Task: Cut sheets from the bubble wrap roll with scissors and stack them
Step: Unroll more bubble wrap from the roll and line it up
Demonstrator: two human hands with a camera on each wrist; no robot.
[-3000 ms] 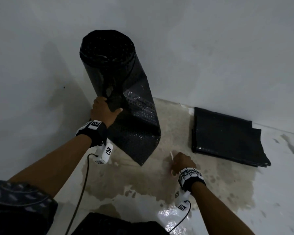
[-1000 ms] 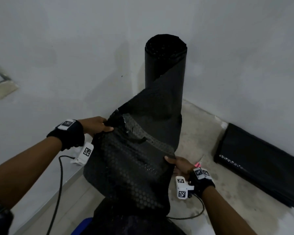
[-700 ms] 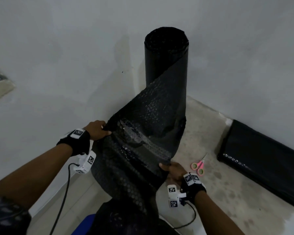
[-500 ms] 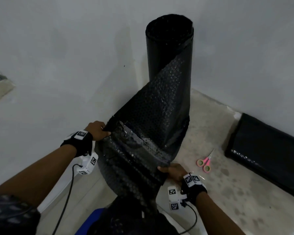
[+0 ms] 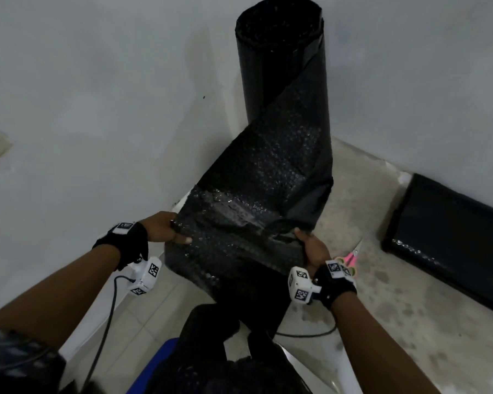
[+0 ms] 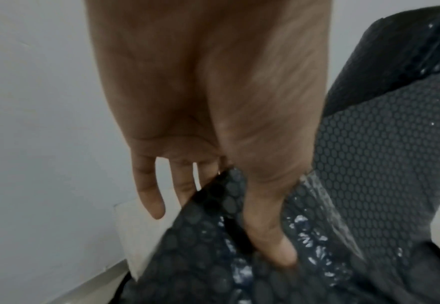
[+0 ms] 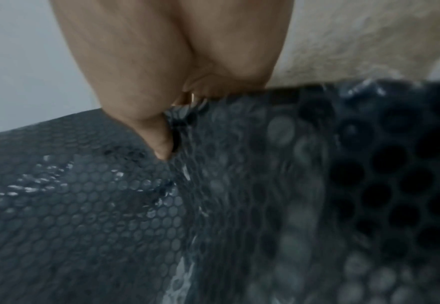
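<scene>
Stained floor (image 5: 382, 322) in a wall corner. Roll (image 5: 285, 66) stands upright in corner; pink scissors (image 5: 350, 258) lie right of it; stack (image 5: 450, 240) of black sheets along right wall.

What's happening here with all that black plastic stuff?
A person is pulling a length of black bubble wrap off a tall roll that stands upright in the corner. The left hand grips one side of the loose sheet and the right hand grips the other. Pink scissors lie unused on the floor beside the right wrist. A stack of sheets lies along the wall to the right.
</scene>
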